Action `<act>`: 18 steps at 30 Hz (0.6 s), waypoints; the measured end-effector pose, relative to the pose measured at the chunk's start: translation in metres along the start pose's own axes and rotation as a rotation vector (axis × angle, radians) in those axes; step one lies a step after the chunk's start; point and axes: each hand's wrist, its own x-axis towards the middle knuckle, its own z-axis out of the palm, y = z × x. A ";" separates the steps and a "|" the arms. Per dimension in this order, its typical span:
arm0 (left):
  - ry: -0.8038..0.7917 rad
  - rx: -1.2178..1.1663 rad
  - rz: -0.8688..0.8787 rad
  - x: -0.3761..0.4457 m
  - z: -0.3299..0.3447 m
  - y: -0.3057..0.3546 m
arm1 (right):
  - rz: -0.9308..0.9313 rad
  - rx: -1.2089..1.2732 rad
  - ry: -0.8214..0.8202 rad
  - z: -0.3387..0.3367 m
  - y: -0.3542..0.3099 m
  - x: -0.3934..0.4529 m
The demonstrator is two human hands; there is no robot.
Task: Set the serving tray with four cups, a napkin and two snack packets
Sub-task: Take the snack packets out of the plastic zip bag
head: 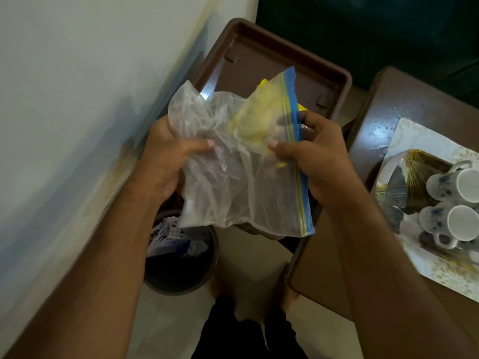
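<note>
Both hands are pinching a crumpled zip bag (241, 161): left hand (166, 161), right hand (311, 156). Cups (456, 203) are lying on the serving tray (404, 141).

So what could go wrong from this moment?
1. The zip bag, held in mid-air by the left hand and right hand, is crumpled; if its seal is open, the yellow contents may fall toward the bin below.
2. The cups lie on their sides on the tray and could roll.

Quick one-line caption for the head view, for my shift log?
Both hands, left and right, hold a clear zip bag above a brown tray; cups wait at right.
</note>
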 end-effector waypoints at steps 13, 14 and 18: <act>0.001 -0.102 0.041 -0.032 0.010 -0.002 | -0.071 0.255 0.000 -0.012 0.004 -0.010; -0.014 -0.175 0.053 -0.036 0.019 -0.004 | -0.054 0.288 -0.053 -0.011 0.003 -0.012; -0.255 -0.473 -0.026 -0.058 0.049 -0.004 | 0.010 0.338 -0.230 -0.010 0.001 -0.026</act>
